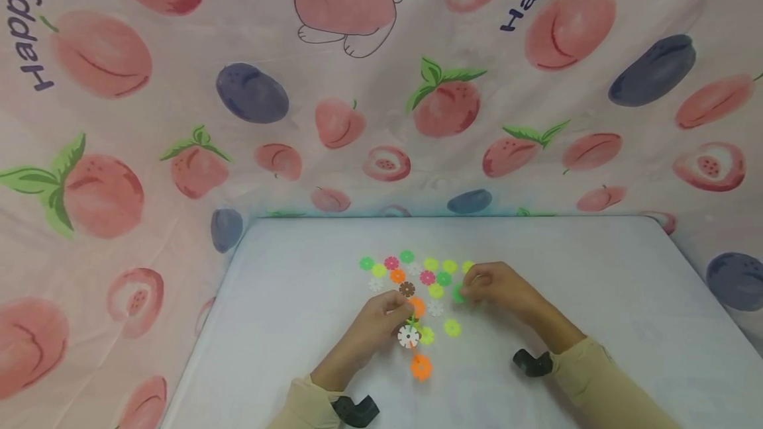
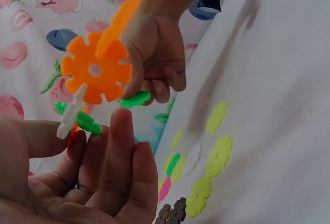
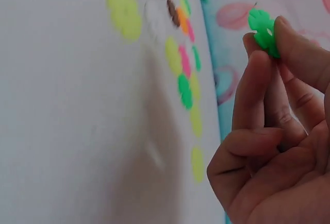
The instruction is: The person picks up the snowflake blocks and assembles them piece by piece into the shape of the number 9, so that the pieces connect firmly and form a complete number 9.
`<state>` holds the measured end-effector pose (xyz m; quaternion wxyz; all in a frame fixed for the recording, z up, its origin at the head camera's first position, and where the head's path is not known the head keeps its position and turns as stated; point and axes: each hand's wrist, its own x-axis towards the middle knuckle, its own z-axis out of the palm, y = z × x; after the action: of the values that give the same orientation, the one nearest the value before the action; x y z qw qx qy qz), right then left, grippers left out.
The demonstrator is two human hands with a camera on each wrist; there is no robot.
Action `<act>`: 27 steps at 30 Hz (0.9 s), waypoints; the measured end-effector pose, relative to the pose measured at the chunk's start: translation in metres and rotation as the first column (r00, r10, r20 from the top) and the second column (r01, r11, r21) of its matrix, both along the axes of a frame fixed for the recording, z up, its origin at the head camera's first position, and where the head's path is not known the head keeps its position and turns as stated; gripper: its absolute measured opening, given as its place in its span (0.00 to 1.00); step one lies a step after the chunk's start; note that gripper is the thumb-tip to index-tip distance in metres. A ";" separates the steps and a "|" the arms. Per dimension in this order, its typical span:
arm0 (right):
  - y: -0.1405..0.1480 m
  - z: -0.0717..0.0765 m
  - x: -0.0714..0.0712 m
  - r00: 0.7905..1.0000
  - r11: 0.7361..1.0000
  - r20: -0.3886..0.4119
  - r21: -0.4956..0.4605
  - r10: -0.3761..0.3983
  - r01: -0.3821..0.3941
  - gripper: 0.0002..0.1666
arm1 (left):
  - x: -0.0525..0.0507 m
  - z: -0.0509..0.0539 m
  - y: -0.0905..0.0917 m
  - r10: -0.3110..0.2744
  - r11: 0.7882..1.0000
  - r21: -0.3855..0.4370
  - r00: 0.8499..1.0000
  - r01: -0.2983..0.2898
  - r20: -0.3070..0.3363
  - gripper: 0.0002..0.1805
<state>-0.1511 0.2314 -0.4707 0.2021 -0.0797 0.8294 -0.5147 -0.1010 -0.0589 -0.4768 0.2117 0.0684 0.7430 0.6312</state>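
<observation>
**Two-handed assembly at a partial stage**

At lower centre of the head view, a small cluster of flat, round, notched discs, apparently plastic point(image 1: 420, 367), was held in the left hand point(image 1: 381, 316). The left wrist view showed a bright orange disc point(image 2: 116, 69) nearly face-on, a second orange piece point(image 2: 121, 23) edge-on against it, and a white disc point(image 2: 72, 112) and a green disc point(image 2: 90, 123) close together at the fingertips. The work was judged partly done: these few pieces appeared joined, although the depth of their slots could not be told. Many loose discs, among them yellow ones point(image 1: 452, 328) and pink ones point(image 1: 427, 277), lay unjoined on the white worktop point(image 1: 286, 296), mostly around the centre of the frame.

The left hand was narrowed to a pinch on the cluster, its other fingers only partly bent. The right hand point(image 1: 497, 286), right of centre, likewise pinched a single bright green notched disc point(image 3: 262, 34), seen at upper right of the right wrist view and apart from the cluster.
</observation>
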 end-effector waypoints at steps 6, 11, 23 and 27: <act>-0.017 0.009 0.012 0.994 0.996 -0.091 -0.053 0.061 -0.066 0.11 | 0.002 0.003 -0.001 -0.001 1.000 0.002 1.000 0.002 -0.024 0.15; -0.028 0.011 0.020 0.992 0.992 -0.107 -0.092 0.070 -0.080 0.09 | 0.003 0.004 -0.003 -0.016 1.000 0.010 1.000 0.016 -0.019 0.15; -0.040 0.018 0.028 0.979 0.970 -0.128 -0.167 0.156 -0.176 0.10 | 0.003 0.002 -0.003 -0.036 0.999 0.022 0.999 0.037 -0.013 0.14; -0.042 0.020 0.029 0.978 0.965 -0.116 -0.179 0.172 -0.191 0.10 | 0.003 0.002 -0.003 -0.039 0.999 0.019 0.999 0.039 -0.012 0.13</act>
<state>-0.1222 0.1893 -0.4511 0.1986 -0.1996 0.7750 -0.5658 -0.0978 -0.0619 -0.4744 0.2189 0.0886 0.7368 0.6336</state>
